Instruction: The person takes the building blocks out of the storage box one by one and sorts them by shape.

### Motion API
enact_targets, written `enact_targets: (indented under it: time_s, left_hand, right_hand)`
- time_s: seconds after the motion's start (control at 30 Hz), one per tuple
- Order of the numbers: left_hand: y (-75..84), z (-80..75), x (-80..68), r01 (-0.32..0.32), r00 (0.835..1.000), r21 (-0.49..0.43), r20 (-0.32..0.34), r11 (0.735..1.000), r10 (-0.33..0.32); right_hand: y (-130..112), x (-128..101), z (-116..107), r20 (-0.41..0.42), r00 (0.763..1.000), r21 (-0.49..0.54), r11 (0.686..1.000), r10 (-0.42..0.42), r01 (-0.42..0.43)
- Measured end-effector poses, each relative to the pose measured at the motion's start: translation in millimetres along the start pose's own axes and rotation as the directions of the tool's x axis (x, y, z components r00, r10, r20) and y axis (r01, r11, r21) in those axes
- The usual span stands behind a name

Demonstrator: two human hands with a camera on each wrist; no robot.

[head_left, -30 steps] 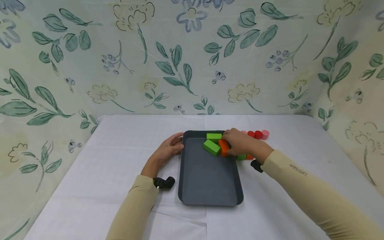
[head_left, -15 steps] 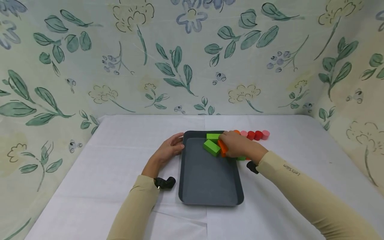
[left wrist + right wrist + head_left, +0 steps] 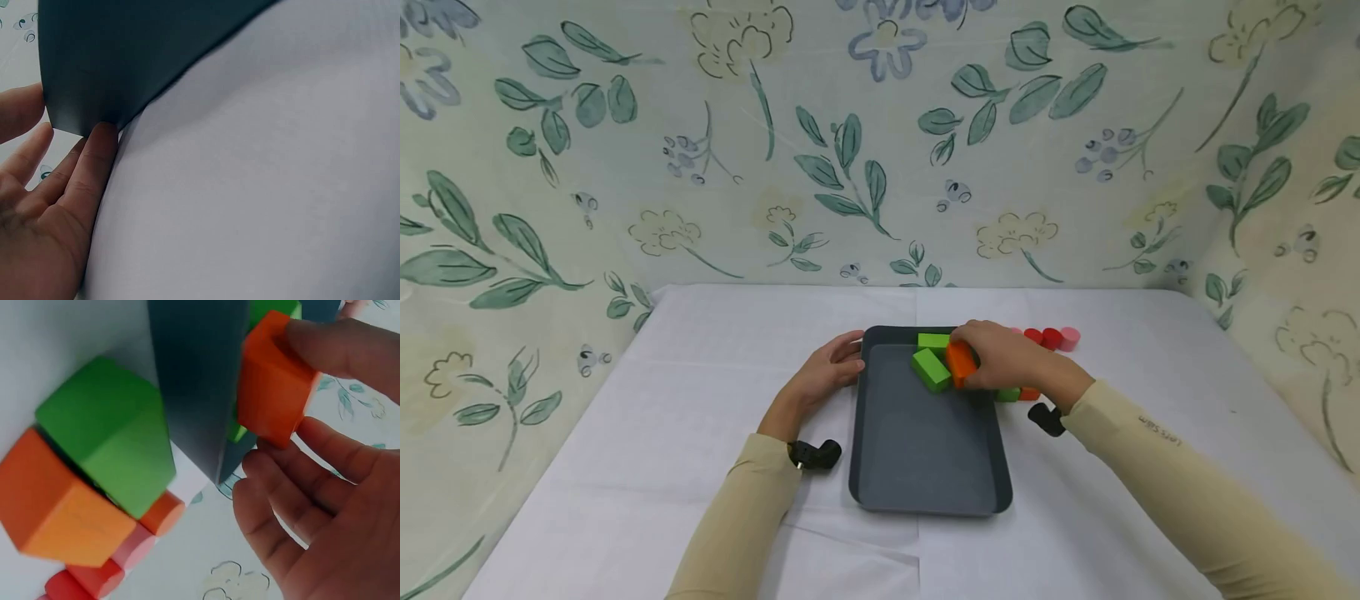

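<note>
From where I stood, two green blocks already lay in the far end of the dark grey tray: one flat against the far rim, the other set at a slant just in front of it. The person's right hand pinched an orange block between thumb and fingers, right beside the slanted green one and over the tray's far right part; whether the block touched the tray floor I could not tell. In the right wrist view the fingers curled over that orange block, with the thumb below it.

The left hand held nothing; its straight fingers pressed against the tray's left far corner.

By my judgement the work was well short of done. Outside the tray, just off its right rim on the white counter, a green block and another orange block waited, mostly hidden behind the right wrist in the head view. Farther back stood a short row of red and pink cylinders, none of them in the tray. Most of the tray floor was bare.

As for writing, the right sleeve carried small dark lettering, too small for me to read with any certainty. I saw no label on the blocks or the tray.
</note>
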State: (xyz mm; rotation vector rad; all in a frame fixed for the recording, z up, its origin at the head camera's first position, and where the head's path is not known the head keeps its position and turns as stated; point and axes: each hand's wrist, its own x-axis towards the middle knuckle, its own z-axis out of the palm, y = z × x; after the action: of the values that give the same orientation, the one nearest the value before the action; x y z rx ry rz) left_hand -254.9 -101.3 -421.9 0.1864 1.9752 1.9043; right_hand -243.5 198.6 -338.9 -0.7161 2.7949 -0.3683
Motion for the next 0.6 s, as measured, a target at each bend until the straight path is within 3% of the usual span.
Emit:
enact_targets:
  time_s: [0.6]
  left_hand:
    - [-3.2, 0.4, -8.8, -0.007, 1.0, 0.001, 0.01, 1.0, 0.007]
  right_hand:
    - [-6, -27, -7, -0.077, 0.997, 0.068, 0.997, -0.02, 0.025]
